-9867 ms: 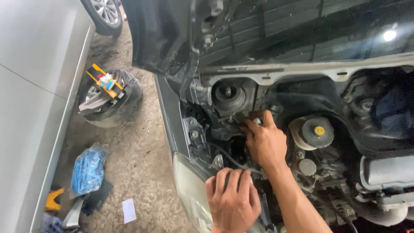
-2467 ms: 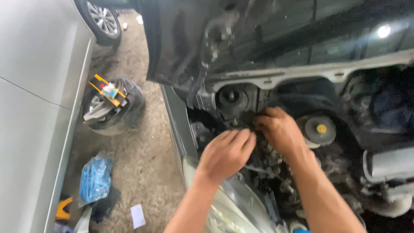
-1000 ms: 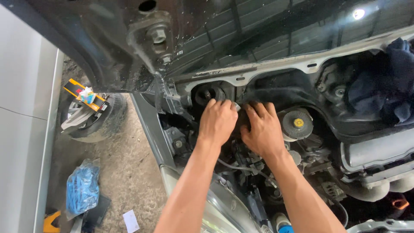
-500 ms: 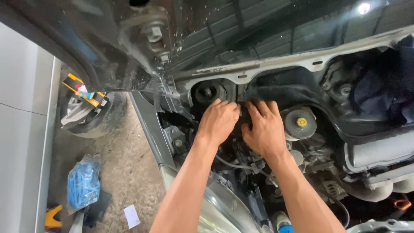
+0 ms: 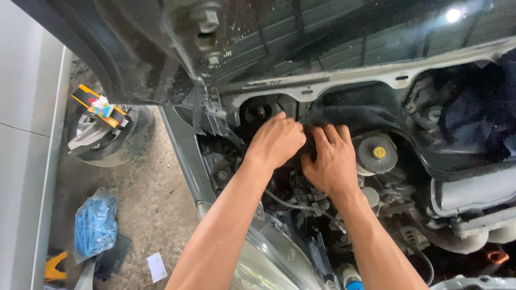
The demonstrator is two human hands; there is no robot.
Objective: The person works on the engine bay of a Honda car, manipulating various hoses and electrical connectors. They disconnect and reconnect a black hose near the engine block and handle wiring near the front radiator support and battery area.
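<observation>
Both bare forearms reached up from the bottom of the view into the engine bay and met just below the strut tower. The left hand lay knuckles up, wrist bent forward, its fingers curled down and tucked into the dark gap under the tower; whether they gripped anything could not be told, since the fingertips were hidden. The right hand sat just beside it, touching or nearly so, with fingers spread and pressed forward against the black lip there, thumb toward the left hand; no grasped object showed in it either. Just right of the right hand stood a round reservoir with a yellow-centred cap. A headlight lay under the left forearm. On the concrete floor to the left were a wheel carrying a yellow-black tool, and nearer, a blue bag.
</observation>
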